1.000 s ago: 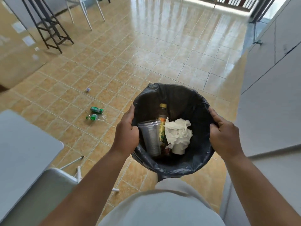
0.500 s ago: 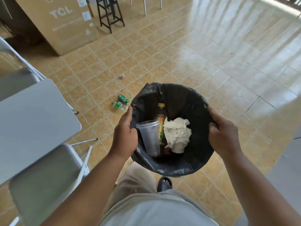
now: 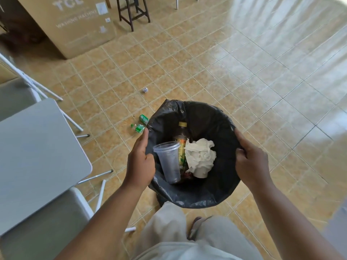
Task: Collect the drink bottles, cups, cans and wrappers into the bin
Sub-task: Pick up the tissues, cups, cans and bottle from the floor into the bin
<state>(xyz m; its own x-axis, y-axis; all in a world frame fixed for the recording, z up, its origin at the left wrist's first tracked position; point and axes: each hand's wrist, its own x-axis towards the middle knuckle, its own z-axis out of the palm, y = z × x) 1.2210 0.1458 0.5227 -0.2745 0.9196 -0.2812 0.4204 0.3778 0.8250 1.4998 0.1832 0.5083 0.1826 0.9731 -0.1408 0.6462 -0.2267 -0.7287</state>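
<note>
Both hands, left [image 3: 139, 162] and right [image 3: 250, 164], keep gripping the bin [image 3: 212, 192] rim (cup, bottle, tissue inside); it has swung toward the green bottles [image 3: 141, 123] on the floor, now just beside it.

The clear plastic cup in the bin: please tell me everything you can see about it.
The clear plastic cup is see-through, slightly grey and looks empty. It has a wide rolled rim and narrows toward its base. It leans inside the bin, rim up and tilted toward the left hand, beside a bottle and crumpled white paper.
</note>
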